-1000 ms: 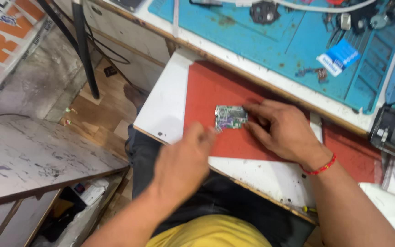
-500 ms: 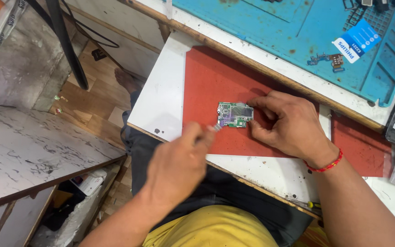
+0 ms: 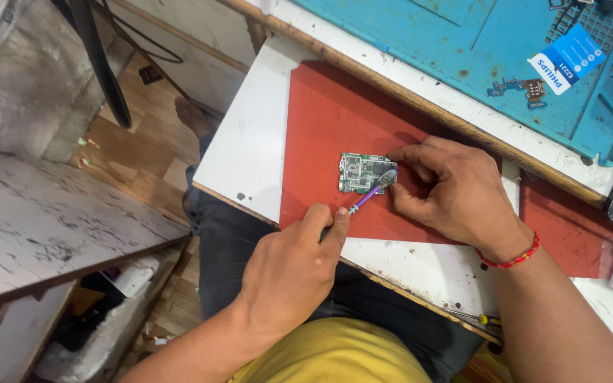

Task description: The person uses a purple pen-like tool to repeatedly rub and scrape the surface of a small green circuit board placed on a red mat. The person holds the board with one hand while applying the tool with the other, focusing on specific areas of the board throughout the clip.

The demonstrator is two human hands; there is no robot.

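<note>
Fingers of my left hand (image 3: 289,273) are pinched narrow round a small brush (image 3: 367,195) w/ a purple handle, bristle end resting on the right edge of a green circuit board (image 3: 362,172). Right hand (image 3: 455,191) sits just beside the board, fingertips (image 3: 394,153) curled & pressing its right corners, pinning it flat. Board lies on a red mat (image 3: 321,120) over a white board (image 3: 250,149). Beyond it, a blue work mat (image 3: 462,35) w/ small parts. Red thread band (image 3: 512,259) on my right wrist.
</note>
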